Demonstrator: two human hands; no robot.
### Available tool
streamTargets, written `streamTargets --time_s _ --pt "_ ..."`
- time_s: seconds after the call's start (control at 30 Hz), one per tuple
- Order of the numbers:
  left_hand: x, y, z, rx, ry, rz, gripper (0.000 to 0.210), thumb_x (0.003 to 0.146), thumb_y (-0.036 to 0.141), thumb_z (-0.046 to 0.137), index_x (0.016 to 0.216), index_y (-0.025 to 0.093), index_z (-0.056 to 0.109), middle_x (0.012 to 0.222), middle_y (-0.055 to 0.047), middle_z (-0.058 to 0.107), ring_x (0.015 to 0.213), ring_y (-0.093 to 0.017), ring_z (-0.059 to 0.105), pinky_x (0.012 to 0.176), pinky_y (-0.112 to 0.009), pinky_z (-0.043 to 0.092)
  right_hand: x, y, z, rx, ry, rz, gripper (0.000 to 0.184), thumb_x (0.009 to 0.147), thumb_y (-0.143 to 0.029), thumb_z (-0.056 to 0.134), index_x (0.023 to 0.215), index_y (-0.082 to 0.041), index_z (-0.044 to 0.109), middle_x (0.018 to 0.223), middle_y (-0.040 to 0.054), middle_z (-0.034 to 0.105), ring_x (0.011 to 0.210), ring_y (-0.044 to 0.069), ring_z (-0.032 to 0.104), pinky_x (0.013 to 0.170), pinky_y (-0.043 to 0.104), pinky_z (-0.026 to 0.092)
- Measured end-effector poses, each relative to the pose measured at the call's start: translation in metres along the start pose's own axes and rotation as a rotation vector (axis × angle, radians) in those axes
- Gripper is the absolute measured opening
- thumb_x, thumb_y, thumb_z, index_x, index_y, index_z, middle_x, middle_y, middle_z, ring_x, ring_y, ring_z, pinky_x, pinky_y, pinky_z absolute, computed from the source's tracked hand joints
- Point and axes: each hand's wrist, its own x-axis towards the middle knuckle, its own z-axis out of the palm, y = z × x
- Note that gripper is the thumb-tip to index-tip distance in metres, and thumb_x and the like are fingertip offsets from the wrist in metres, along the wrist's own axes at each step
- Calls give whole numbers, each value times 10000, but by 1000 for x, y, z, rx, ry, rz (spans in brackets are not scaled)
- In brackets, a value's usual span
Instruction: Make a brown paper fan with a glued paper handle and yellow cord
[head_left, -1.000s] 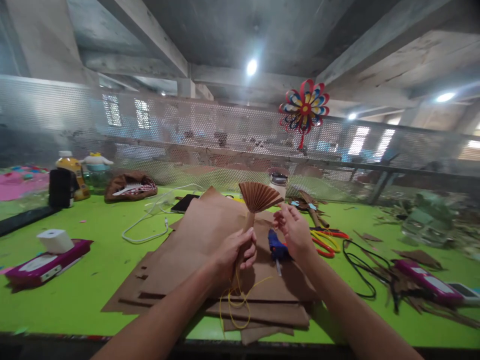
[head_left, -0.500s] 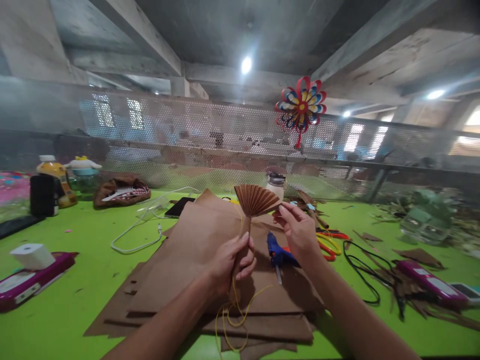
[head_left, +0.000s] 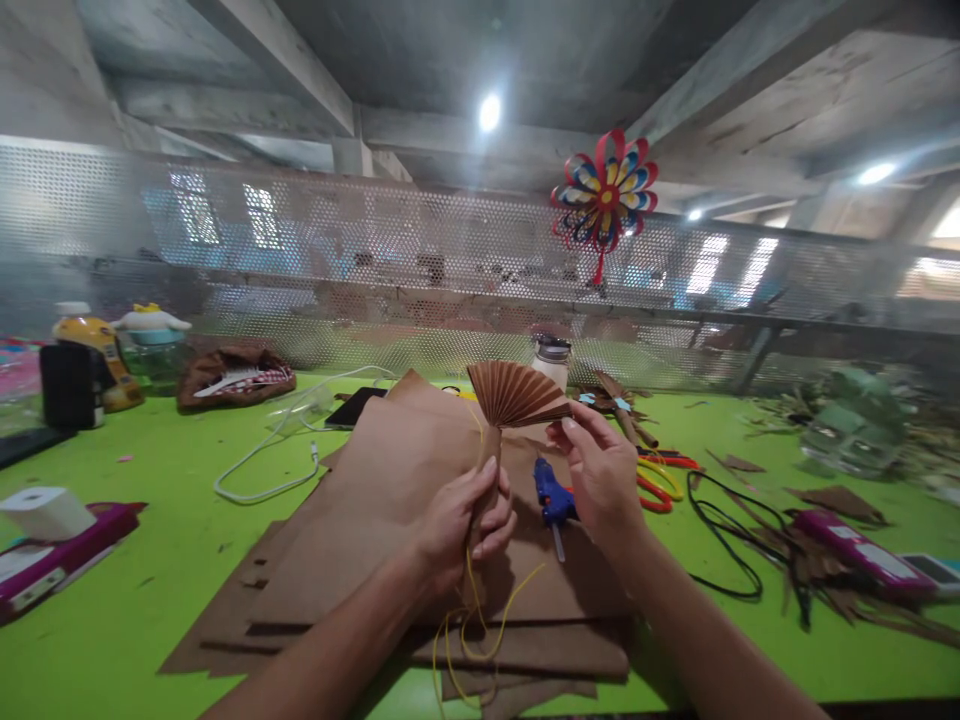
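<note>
Now the two hands are apart, but both hold the same brown paper fan (head_left: 517, 392). The left hand (head_left: 469, 515) is wrapped around its handle (head_left: 491, 447), and the right hand (head_left: 604, 470) pinches the fan's right edge. The folds spread out above the left hand and reach over to the right one. A thin yellow string (head_left: 472, 585) hangs in loops below the left hand. Big brown paper sheets (head_left: 397, 470) lie under the hands, on a green table (head_left: 187, 550). A blue glue gun (head_left: 553, 495) sits between the hands, closer to the right one. To the right of the right hand are red and yellow loops (head_left: 660, 506), then a black cord (head_left: 754, 580).
</note>
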Motion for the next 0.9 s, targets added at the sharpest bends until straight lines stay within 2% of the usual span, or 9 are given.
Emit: streamTargets --time_s 0.1,0.17,0.27,0.4,0.57,0.77,0.9 --pt "0 -3 0 77 26 23 244 909 405 401 831 179 452 477 80 332 343 -53 337 337 -172 150 1 -1 0 95 -22 106 125 599 -133 672 720 -163 659 673 -17 627 589 89 544 579 226 444" --pt "0 -6 0 131 48 31 267 894 439 420 822 183 444 476 83 338 348 -55 342 335 -163 173 1 1 -1 143 -35 182 131 558 -102 660 670 -165 633 658 -29 608 580 83 521 561 212 435" --pt "2 -10 2 180 84 26 304 874 482 440 812 185 438 476 83 352 358 -57 362 333 -154 194 -3 4 -1 191 -50 272 181 529 -73 657 674 -175 620 662 -40 599 568 82 498 531 202 424" --pt "4 -11 1 190 145 64 316 864 500 448 820 187 443 480 85 357 361 -56 377 332 -148 188 -12 8 2 205 -79 350 145 547 -91 690 658 -164 630 624 -32 602 541 85 501 506 204 426" --pt "6 -9 -1 127 166 126 310 867 491 446 822 184 441 480 90 350 346 -49 347 326 -145 184 -23 9 9 179 -46 454 156 521 -113 757 646 -135 666 607 -11 627 530 86 524 499 203 448" --pt "7 -9 -1 105 194 144 326 863 504 445 801 184 437 470 91 355 324 -47 326 313 -145 195 -34 8 13 118 -83 495 150 542 -157 774 646 -139 667 613 4 646 521 99 543 497 220 452" --pt "8 -9 -3 97 194 160 323 869 499 437 801 183 442 470 93 348 325 -48 327 312 -146 211 -37 10 13 113 -112 520 132 561 -166 761 667 -141 685 666 18 674 600 110 582 565 217 468"
